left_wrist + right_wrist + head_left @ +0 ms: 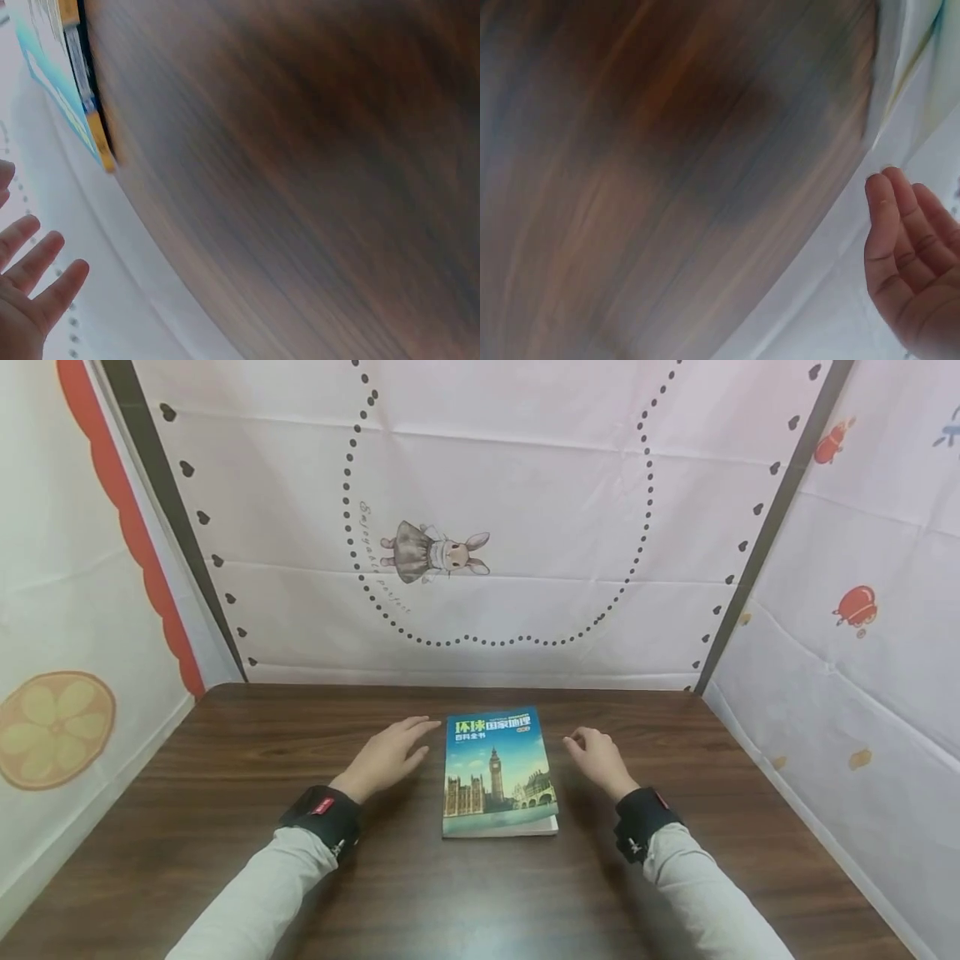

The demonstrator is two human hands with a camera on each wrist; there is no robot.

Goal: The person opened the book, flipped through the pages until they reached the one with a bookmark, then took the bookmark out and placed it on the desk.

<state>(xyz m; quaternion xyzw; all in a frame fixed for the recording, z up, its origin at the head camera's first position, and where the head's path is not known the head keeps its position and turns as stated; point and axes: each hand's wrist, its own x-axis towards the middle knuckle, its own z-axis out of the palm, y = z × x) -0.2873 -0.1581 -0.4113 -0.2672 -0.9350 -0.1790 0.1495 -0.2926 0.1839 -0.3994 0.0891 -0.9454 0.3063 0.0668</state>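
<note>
A paperback book [498,777] with a blue-green cover, a clock tower picture and Chinese title lies flat in the middle of the table. Its lower right cover corner lifts a little, showing white pages. To its left, my left hand [386,756] hovers with fingers spread, fingertips near the book's edge. On the other side, my right hand [596,756] stays apart from the book, fingers loosely bent and holding nothing. In the left wrist view the book's spine [82,75] shows beyond the spread fingers [60,292]. The right wrist view shows relaxed fingers [885,217] near the book's page edge.
The brown wooden table [247,760] reaches back to a white printed cloth [525,527] with a rabbit figure. Similar cloths hang at the left and right sides. Black bands [322,818] circle both wrists over light sleeves.
</note>
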